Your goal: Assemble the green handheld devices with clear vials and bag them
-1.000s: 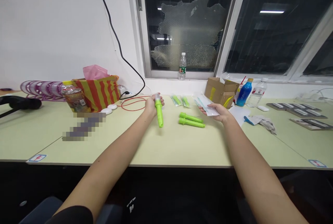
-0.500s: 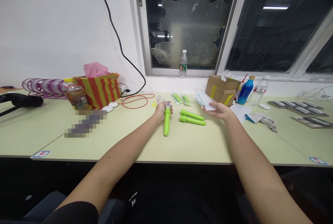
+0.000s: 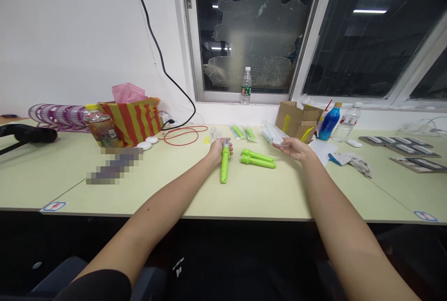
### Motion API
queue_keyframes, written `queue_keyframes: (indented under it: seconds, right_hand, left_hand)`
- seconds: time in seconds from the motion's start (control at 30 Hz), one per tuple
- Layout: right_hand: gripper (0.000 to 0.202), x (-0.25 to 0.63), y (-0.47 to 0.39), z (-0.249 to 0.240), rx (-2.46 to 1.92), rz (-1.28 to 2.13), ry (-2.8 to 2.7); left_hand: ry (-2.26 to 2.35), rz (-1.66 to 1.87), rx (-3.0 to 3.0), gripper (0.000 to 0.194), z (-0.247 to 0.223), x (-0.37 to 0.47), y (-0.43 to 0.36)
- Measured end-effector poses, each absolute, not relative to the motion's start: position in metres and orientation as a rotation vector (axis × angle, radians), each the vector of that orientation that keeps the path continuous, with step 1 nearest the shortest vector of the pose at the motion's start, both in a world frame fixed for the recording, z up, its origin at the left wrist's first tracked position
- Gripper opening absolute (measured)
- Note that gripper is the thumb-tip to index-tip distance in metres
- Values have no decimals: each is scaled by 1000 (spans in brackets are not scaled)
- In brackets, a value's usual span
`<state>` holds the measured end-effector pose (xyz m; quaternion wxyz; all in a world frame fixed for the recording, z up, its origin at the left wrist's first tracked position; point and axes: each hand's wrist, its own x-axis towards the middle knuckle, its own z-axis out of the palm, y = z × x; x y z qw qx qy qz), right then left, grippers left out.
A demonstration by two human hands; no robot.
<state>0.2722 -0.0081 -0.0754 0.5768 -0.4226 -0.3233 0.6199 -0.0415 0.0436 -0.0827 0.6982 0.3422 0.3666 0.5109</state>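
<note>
My left hand (image 3: 217, 149) is wrapped round the upper end of a green tube (image 3: 224, 166) with a clear, silvery top, its body pointing toward me. Off to the right, my right hand (image 3: 294, 147) grips a clear plastic packet (image 3: 273, 132) by its near edge, thumb on top. Two more green tubes (image 3: 258, 161) lie side by side on the table between my hands. Behind them are two small packets with green pieces (image 3: 237, 132) inside. Clear plastic parts (image 3: 214, 133) and a small yellow-green piece (image 3: 206, 140) lie just beyond my left hand.
A cardboard box (image 3: 298, 121), a blue bottle (image 3: 330, 121) and a glove (image 3: 356, 162) are at the right. A striped bag (image 3: 136, 121), a drink bottle (image 3: 103, 128) and a red cable (image 3: 185, 136) stand or lie at the left of the table (image 3: 244, 198).
The packet in my right hand has tilted lower and flatter toward the table. My left hand and its green tube have shifted very slightly right.
</note>
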Motion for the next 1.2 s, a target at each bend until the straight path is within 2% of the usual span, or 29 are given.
queue_keyframes:
  seconds: [0.13,0.23,0.6,0.97,1.2]
  right_hand:
    - [62,275,3,-87,-1051,1260,-617]
    - [55,279,14,-97,-1025,1150,-554]
    - [50,284,32,-114,-1058,985,-398]
    - [26,277,26,-105,-1095,1060,-313]
    - [23,275,23,-100,-1124,1031,-331]
  left_hand:
    - [821,1135,767,21,-82,-42,43]
    - [830,1135,778,22,-83,-41,44]
    - [850,1158,812,18,-85,-41,46]
    - [853,1158,811,19,-84,-40,45]
    - [846,1153,816,21,-85,-40,45]
